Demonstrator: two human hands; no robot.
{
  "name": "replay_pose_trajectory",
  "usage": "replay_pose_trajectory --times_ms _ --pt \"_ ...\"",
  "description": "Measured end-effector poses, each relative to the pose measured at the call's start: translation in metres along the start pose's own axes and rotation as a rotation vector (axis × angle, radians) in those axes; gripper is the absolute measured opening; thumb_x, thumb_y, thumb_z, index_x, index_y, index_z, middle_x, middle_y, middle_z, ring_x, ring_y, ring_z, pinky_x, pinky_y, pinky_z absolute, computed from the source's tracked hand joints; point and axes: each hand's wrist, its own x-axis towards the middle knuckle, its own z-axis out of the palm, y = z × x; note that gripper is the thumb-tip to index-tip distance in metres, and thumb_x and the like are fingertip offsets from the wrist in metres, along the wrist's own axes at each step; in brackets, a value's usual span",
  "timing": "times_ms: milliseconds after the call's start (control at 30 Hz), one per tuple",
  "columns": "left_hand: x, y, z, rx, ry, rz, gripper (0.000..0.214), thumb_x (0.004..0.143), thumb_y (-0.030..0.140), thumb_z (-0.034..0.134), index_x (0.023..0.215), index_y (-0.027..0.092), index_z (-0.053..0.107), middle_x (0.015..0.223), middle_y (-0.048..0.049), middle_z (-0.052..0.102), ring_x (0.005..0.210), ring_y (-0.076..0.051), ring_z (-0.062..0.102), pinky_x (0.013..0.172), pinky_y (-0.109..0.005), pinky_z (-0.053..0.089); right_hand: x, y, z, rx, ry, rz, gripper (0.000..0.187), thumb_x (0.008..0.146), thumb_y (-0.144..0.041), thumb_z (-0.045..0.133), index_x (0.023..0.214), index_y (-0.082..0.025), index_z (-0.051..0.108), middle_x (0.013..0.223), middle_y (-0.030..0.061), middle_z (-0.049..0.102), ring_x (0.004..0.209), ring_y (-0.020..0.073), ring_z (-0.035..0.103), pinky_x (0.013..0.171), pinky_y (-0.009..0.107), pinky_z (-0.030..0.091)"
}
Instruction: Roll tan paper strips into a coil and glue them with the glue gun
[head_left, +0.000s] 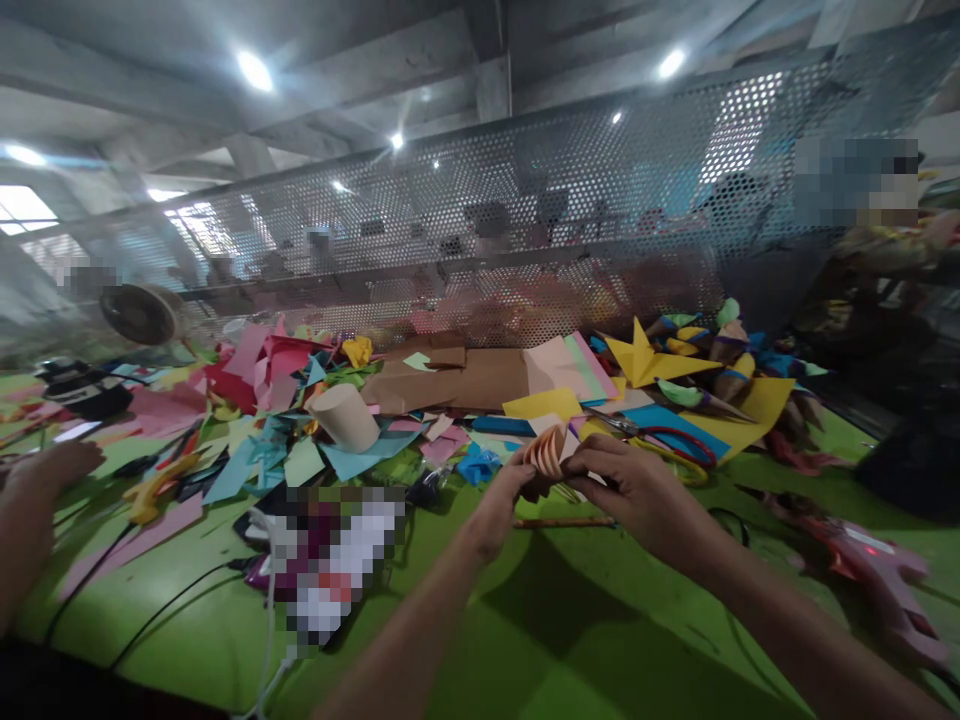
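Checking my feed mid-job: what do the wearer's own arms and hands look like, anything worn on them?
The left hand and right hand are ungloved. Both forearms are bare as far as they show, without sleeve, watch or bracelet. Rings can't be made out.

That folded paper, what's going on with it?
Someone holds the folded paper between their left hand and right hand, above the green table. Its striped folds show. A pink glue gun lies to the right, not held. Another person's hand shows at far left.
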Motion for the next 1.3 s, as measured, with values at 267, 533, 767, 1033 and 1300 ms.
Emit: replay_pose_trajectory --times_ms 267,533,767,1033,1300 --pt "-0.006 0.007 0.003 0.191 0.008 0.072 0.042 0.086 0.036 0.045 0.122 0.016 0.055 0.099 -0.0057 0.057 0.086 -0.018 0.048 0.080 -0.030 0.039 -0.001 -0.006 0.008 0.078 0.076 0.128 0.014 0.086 -0.026 0.060 0.082 -0.021 0.072 0.081 0.0032 0.067 0.071 0.0163 0.061 0.065 0.026 0.046" --pt "-0.004 -0.002 0.000 0.145 0.016 0.078 0.037 0.085 0.035 0.044 0.115 0.016 0.056 0.089 -0.0032 0.054 0.078 -0.016 0.045 0.073 -0.028 0.036 -0.002 0.005 0.015 0.035 0.090 0.064 0.014 0.084 -0.016 0.060 0.072 -0.020 0.067 0.074 0.0015 0.063 0.068 0.0149 0.058 0.061 0.024 0.042" --pt "-0.003 -0.007 0.000 0.132 0.036 0.056 0.037 0.084 0.032 0.043 0.114 0.015 0.057 0.087 -0.0029 0.054 0.075 -0.016 0.044 0.070 -0.028 0.036 -0.002 0.002 0.014 0.061 0.068 0.076 0.013 0.085 -0.019 0.060 0.076 -0.020 0.069 0.078 0.0023 0.065 0.072 0.0157 0.060 0.064 0.025 0.044" --pt "-0.008 0.004 0.003 0.360 0.004 0.219 0.027 0.091 0.028 0.040 0.111 0.019 0.054 0.109 -0.0060 0.060 0.104 -0.021 0.053 0.095 -0.034 0.041 -0.003 -0.002 0.015 0.138 0.118 0.187 0.019 0.085 -0.034 0.061 0.079 -0.019 0.071 0.076 0.0037 0.067 0.067 0.0173 0.059 0.059 0.027 0.044" --pt "-0.013 0.003 0.005 0.639 0.102 0.229 0.024 0.091 0.027 0.042 0.111 0.022 0.054 0.118 -0.0070 0.058 0.113 -0.023 0.051 0.102 -0.038 0.038 -0.004 0.002 0.023 0.114 0.195 0.222 0.023 0.083 -0.031 0.059 0.064 -0.018 0.062 0.064 0.0005 0.059 0.060 0.0149 0.053 0.054 0.025 0.039"
